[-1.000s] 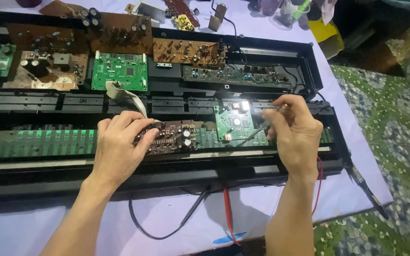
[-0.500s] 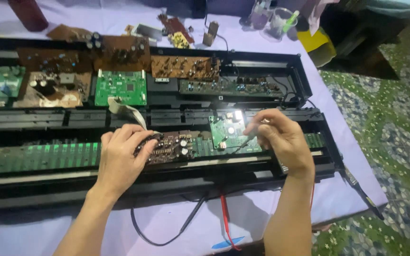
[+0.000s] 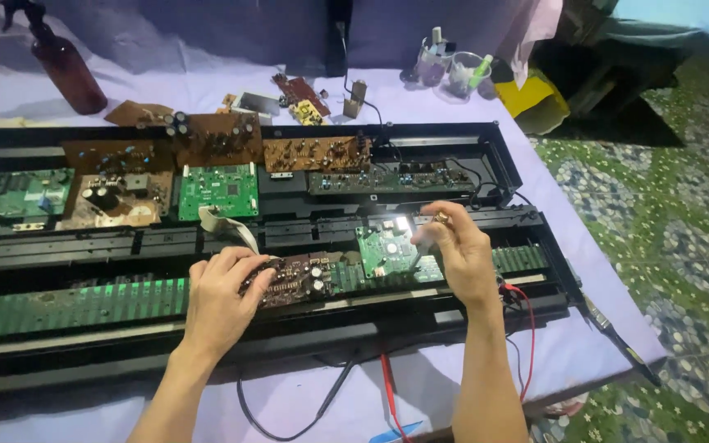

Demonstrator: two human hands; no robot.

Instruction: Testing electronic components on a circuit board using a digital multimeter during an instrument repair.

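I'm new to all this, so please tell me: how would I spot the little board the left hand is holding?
Find the long black case. Near its front middle, under the left hand, sits a small brown board, dark beside the green strip and green square board.

A pale lilac cloth point(image 3: 584, 344) covers the worktop, green flowered floor point(image 3: 674, 221) fills the frame's right side, and dim shadow lies at upper right.

Packages: crumpled yellow bag point(image 3: 535, 97), far right table edge | dark brown spray bottle point(image 3: 66, 72), far left | labels, signs, screens: none
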